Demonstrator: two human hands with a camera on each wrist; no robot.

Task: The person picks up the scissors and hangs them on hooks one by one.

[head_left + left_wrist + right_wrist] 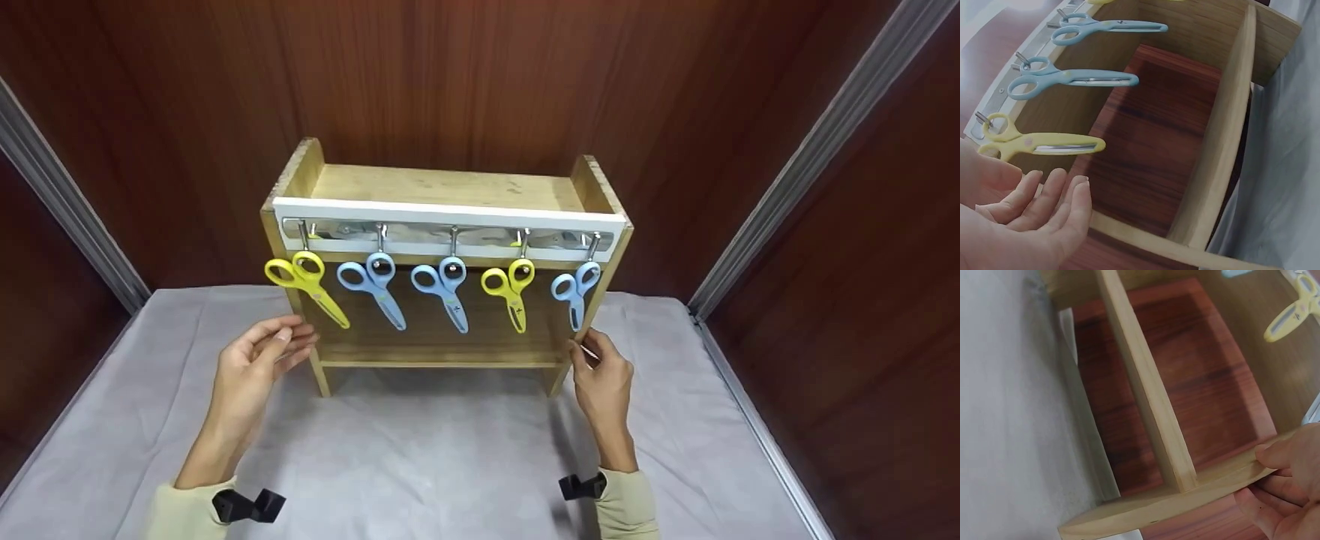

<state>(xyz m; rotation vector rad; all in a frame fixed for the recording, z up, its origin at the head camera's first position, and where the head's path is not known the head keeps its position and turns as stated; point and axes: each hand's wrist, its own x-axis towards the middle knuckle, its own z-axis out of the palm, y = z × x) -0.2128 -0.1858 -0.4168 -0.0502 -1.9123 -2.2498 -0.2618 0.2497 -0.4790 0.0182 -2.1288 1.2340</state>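
A wooden shelf rack [450,187] stands upright on the cloth. Along its front top edge runs a white rail [448,213] with metal hooks, and several pairs of scissors hang there by their finger loops. Yellow scissors [305,281] are at the far left, with my left hand [255,356] just below them, beside the rack's left side. Its fingers are loosely bent and hold nothing; their tips come close to the left panel. At the far right hang blue scissors [576,291]. Under them my right hand [1292,481] pinches the edge of the right side panel [1219,486] between thumb and fingers.
Grey cloth [420,457] covers the table around the rack. Brown wood-grain panels [465,82] rise behind and at both sides, with metal rails [810,142] along the corners. A lower crossboard [442,364] joins the rack's sides.
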